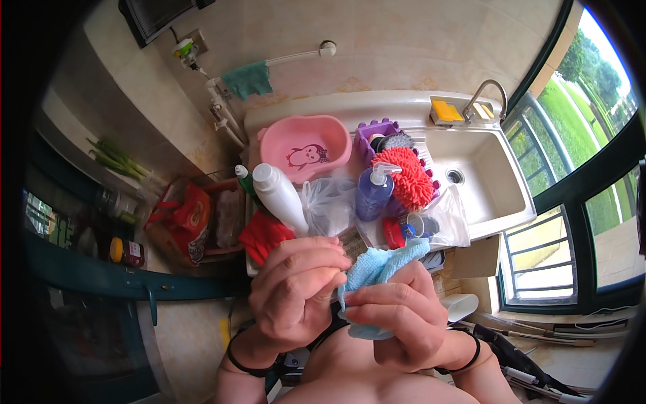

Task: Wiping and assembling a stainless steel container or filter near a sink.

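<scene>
A fuzzy light blue cloth (378, 267) is bunched in my right hand (402, 313), pinched between thumb and fingers and folded over at the top. My left hand (294, 288) is closed close to the cloth's left edge, thumb pressed against the curled fingers. Whatever its fingers hold is hidden. Both hands are raised in front of the sink counter, covering part of its front edge. Just beyond them are a white bottle (280, 200), a blue pump bottle (374, 193) and a red cloth (264, 237).
A pink basin (305, 145) sits on the counter, beside a purple basket (378, 135) and a red chenille mitt (407, 178). The sink (494, 182) with its curved faucet (486, 94) is at right. Clear plastic bags (328, 205) lie among the bottles. Windows border the right side.
</scene>
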The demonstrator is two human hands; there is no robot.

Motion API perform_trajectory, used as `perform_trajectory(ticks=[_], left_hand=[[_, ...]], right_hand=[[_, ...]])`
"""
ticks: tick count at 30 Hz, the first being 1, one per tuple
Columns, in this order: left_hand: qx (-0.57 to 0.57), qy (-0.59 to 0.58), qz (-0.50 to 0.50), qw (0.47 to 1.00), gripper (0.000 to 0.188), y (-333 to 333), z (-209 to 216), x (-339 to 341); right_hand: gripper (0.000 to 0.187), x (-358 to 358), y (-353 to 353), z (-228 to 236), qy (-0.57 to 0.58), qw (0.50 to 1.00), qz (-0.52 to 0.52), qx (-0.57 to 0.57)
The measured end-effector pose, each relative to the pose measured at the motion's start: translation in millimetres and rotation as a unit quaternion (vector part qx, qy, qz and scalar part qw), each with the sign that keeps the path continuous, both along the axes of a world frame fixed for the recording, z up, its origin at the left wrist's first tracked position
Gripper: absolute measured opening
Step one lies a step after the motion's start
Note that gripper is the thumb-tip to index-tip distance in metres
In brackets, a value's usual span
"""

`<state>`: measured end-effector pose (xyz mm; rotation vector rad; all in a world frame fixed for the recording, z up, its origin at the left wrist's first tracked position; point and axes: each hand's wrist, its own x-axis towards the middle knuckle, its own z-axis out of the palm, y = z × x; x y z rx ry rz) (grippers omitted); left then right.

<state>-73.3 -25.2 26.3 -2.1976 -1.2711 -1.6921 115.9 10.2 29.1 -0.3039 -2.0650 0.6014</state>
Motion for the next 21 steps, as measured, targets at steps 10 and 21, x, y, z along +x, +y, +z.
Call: perform_trajectory(ticks=[10,21], left_hand=[[-0.108,-0.100,-0.009,0.989,0.010,2.5,-8.4,-6.5],[-0.103,-0.163,-0.028,0.981,0.007,8.3,-8.4,2.4]], right_hand=[[0.030,21.1,3.1,13.9,-0.007,0.999,-0.047,0.015],[0.045,33.4,32.8,8.5,-0.016,0.994,-0.065,-0.083]])
